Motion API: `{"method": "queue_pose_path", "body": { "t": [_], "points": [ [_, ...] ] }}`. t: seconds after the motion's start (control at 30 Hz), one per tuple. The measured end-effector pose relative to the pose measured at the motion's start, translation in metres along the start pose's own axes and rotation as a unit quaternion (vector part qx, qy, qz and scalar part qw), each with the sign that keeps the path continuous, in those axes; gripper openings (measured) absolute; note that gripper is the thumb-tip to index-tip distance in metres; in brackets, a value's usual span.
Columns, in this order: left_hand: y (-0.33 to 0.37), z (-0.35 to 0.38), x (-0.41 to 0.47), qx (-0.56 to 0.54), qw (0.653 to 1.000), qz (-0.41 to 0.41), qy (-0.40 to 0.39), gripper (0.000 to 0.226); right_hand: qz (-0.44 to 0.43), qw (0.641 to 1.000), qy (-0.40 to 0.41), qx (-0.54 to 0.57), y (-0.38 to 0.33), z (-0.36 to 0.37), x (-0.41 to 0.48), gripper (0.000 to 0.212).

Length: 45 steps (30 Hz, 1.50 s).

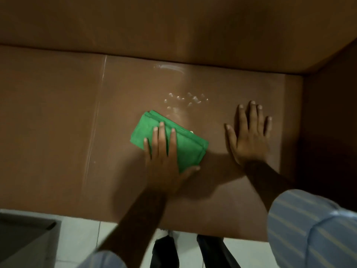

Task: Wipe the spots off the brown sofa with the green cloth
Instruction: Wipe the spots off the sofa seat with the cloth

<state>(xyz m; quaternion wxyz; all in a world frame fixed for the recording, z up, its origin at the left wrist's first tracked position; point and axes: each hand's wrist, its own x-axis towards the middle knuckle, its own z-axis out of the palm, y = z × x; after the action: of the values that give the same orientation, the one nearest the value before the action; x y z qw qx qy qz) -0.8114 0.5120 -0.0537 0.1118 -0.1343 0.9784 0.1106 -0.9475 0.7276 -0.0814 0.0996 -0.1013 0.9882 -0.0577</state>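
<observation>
A folded green cloth (185,144) lies flat on the seat of the brown sofa (58,132). My left hand (164,157) presses down on the cloth, fingers spread over it and thumb at its near right edge. Just beyond the cloth, several small pale spots (185,99) dot the seat, and a whitish smear (170,67) runs along the crease under the backrest. My right hand (249,134) rests flat on the bare seat to the right of the cloth, fingers apart, holding nothing.
The sofa's backrest (173,22) rises at the far side and an armrest (332,113) closes the right end. A seam (96,113) divides the seat cushions on the left. White floor tiles (81,238) and a dark grey box (25,238) lie below the sofa's front edge.
</observation>
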Motion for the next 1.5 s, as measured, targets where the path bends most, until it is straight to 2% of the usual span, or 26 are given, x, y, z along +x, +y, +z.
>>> {"method": "queue_pose_path", "body": {
  "t": [0.17, 0.37, 0.47, 0.57, 0.7, 0.8, 0.93, 1.0, 1.1, 1.17, 1.23, 1.33, 1.4, 1.5],
  "points": [
    [-0.001, 0.019, -0.002, 0.013, 0.998, -0.053, 0.032, 0.111, 0.008, 1.000, 0.026, -0.003, 0.002, 0.010, -0.002, 0.070],
    [-0.042, 0.000, 0.057, -0.003, 0.967, -0.242, 0.085, 0.125, 0.011, 0.999, 0.038, -0.005, 0.002, 0.016, 0.001, 0.070],
    [-0.050, -0.007, 0.112, -0.043, 0.949, -0.291, 0.115, 0.114, 0.010, 0.999, 0.048, -0.012, 0.004, 0.020, 0.001, 0.071],
    [-0.037, -0.015, 0.159, -0.076, 0.937, -0.324, 0.108, 0.109, 0.009, 0.998, 0.054, -0.014, 0.004, 0.021, 0.000, 0.071],
    [-0.025, -0.020, 0.182, -0.098, 0.933, -0.327, 0.116, 0.096, 0.010, 0.998, 0.061, -0.017, 0.003, 0.020, -0.001, 0.071],
    [-0.008, -0.021, 0.190, -0.116, 0.952, -0.262, 0.109, 0.086, 0.007, 0.998, 0.068, -0.015, 0.002, 0.020, -0.002, 0.070],
    [0.050, -0.014, 0.186, -0.075, 0.995, -0.023, 0.064, 0.080, 0.005, 0.998, 0.064, -0.014, 0.003, 0.019, -0.002, 0.069],
    [0.064, -0.008, 0.172, -0.071, 0.992, 0.098, 0.035, 0.079, 0.003, 0.998, 0.060, -0.003, 0.003, 0.017, -0.001, 0.068],
    [0.042, -0.008, 0.136, -0.048, 0.967, 0.249, -0.014, 0.077, -0.003, 0.998, 0.058, 0.016, 0.005, 0.012, -0.001, 0.066],
    [0.012, -0.010, 0.111, -0.052, 0.948, 0.310, -0.045, 0.076, -0.012, 0.998, 0.051, 0.027, 0.009, 0.010, -0.001, 0.066],
    [-0.021, -0.013, 0.092, -0.048, 0.945, 0.319, -0.055, 0.078, -0.018, 0.999, 0.043, 0.025, 0.013, 0.009, -0.001, 0.066],
    [-0.054, -0.026, 0.071, -0.025, 0.969, 0.247, -0.023, 0.088, -0.026, 0.999, 0.043, 0.017, 0.015, 0.009, -0.001, 0.067],
    [-0.048, -0.029, 0.060, -0.053, 0.990, 0.126, 0.015, 0.101, -0.025, 0.999, 0.046, 0.011, 0.015, 0.010, -0.001, 0.067],
    [-0.010, -0.009, 0.054, -0.055, 0.997, -0.039, 0.030, 0.109, -0.024, 0.999, 0.045, 0.005, 0.013, 0.011, -0.003, 0.065]
  ]
}}
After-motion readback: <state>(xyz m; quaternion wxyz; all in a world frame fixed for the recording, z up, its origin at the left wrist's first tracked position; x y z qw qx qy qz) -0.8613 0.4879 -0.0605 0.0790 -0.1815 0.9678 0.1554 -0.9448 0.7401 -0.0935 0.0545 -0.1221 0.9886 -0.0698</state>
